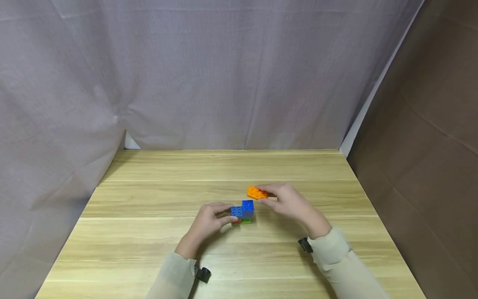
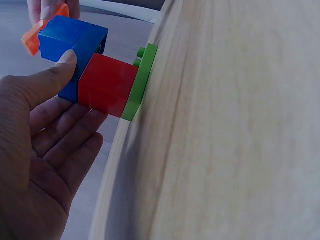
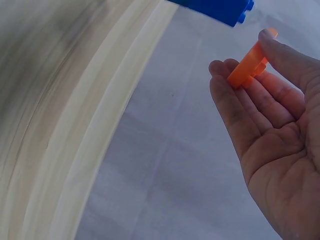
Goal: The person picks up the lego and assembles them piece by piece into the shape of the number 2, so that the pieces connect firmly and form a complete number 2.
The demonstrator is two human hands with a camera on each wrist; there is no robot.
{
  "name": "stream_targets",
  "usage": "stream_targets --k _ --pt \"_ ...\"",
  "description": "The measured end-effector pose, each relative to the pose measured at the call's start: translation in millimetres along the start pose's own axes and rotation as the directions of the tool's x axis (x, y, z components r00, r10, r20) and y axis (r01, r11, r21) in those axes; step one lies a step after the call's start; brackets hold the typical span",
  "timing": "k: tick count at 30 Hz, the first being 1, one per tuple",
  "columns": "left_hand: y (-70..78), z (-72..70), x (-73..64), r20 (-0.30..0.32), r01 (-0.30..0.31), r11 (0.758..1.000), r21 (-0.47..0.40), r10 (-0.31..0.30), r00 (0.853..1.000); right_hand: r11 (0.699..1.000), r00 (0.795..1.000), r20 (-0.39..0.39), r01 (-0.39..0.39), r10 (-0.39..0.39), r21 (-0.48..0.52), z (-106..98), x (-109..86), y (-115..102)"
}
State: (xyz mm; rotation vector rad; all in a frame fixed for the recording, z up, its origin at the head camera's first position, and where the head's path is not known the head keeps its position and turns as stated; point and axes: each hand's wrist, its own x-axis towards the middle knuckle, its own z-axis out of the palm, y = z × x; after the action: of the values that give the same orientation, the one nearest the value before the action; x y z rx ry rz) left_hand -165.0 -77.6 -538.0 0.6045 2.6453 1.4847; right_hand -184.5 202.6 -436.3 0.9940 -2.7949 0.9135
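A small toy-brick stack stands on the table. At its base lies a green flat brick (image 2: 141, 82), with a red brick (image 2: 107, 85) on it. Over the red one sits a blue brick (image 1: 236, 211) that overhangs to the right, and a second blue brick (image 1: 248, 207) rises from that end. My left hand (image 1: 210, 220) pinches the lower blue brick between thumb and fingers. Slightly above and behind the stack, my right hand (image 1: 288, 202) pinches a thin orange brick (image 1: 255, 192) by its right end. In the right wrist view its studs face the palm.
The wood-grain table (image 1: 157, 241) spreads around both hands. Grey cloth (image 1: 186, 74) hangs behind its far edge and at the left, with a brown panel (image 1: 422, 145) along the right. Dark cameras are strapped at both wrists.
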Motion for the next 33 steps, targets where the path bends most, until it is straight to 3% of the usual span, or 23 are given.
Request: stream_targets --k 12,33 --pt "2.0 -1.7 -0.5 0.006 -0.001 1.000 -0.009 0.001 1.000 0.998 0.997 0.057 0.056 -0.057 0.014 11 5.1 -13" --pt "0.4 -1.7 -0.2 0.032 -0.019 0.997 -0.073 0.021 0.999 0.999 0.983 0.182 0.025 -0.019 -0.035 17 11.3 -28"
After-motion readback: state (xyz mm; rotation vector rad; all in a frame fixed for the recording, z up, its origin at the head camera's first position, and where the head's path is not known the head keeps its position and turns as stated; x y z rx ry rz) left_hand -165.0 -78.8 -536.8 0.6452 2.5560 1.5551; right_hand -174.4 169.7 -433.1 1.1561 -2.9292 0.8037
